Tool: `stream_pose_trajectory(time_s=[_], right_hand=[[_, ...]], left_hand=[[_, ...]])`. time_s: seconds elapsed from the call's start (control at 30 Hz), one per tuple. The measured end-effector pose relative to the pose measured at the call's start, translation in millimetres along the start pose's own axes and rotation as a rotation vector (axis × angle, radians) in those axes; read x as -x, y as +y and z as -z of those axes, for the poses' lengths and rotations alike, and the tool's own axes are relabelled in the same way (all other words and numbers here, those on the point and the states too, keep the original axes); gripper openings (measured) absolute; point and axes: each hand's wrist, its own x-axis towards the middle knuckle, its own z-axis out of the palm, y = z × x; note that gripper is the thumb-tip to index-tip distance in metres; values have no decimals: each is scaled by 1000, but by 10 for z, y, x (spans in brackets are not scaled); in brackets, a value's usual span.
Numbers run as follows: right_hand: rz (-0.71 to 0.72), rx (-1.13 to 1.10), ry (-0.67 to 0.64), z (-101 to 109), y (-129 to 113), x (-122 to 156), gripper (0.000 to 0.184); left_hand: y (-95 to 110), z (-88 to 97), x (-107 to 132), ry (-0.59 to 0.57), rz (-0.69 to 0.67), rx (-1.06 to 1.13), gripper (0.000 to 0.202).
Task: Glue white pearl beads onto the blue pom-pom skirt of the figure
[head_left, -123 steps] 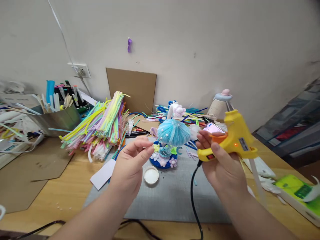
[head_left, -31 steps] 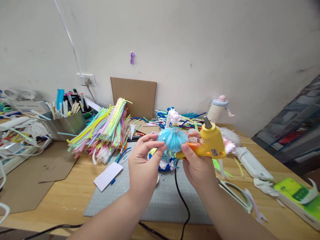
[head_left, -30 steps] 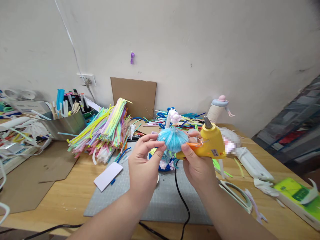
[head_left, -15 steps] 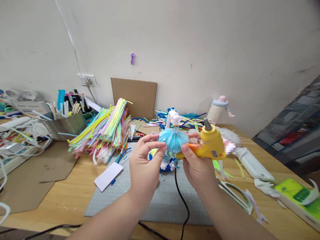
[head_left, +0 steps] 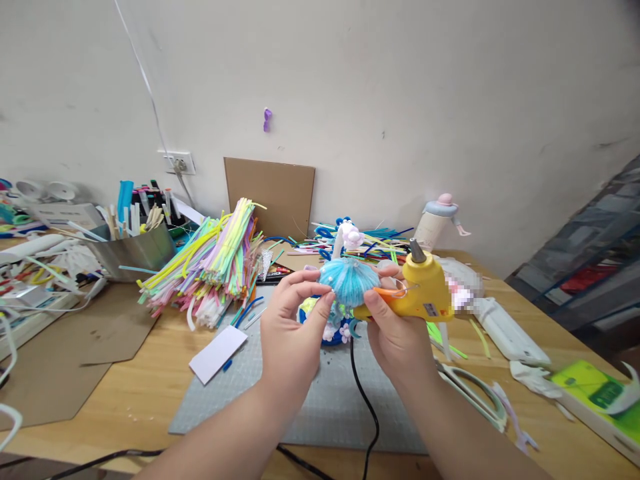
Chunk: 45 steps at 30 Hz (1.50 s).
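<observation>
A fluffy light-blue ribbed dome of pipe cleaner is held up between my hands. My left hand is closed at its left edge, thumb and index finger pinching a tiny white bead-like piece, partly hidden. Closed round a yellow hot glue gun, my right hand also steadies the dome's right side with thumb and fingers. The gun's nozzle points up, and its orange trigger shows beside the thumb. Behind and below the dome stands a blue pipe-cleaner base with pale flowers, largely covered by the dome and hands.
A grey cutting mat lies beneath, crossed by a black cord. Bundled pipe cleaners and a white card are on the left. Scissors lie right, near a green-yellow pack. A bottle stands behind.
The hands, dome and glue gun keep nearly the same pose. The whole view has shifted very slightly, with no grip changed.
</observation>
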Motion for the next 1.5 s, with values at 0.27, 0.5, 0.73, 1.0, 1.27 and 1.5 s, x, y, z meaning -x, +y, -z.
stream_pose_trajectory(time_s=[0.27, 0.5, 0.73, 1.0, 1.27, 1.5], right_hand=[[-9, -5, -5, 12, 20, 4, 31], [-14, 25, 10, 42, 39, 10, 34], [8, 34, -7, 32, 7, -3, 33], [31, 84, 7, 103, 56, -24, 30], [34, 138, -10, 226, 101, -30, 30], [50, 218, 58, 503, -210, 95, 22]], left_hand=[[13, -14, -19, 7, -15, -69, 2], [10, -2, -22, 13, -12, -84, 4], [-1, -11, 1, -8, 23, 81, 13], [-49, -17, 28, -25, 50, 148, 32], [-64, 24, -9, -29, 35, 125, 29], [-290, 479, -80, 44, 121, -214, 29]])
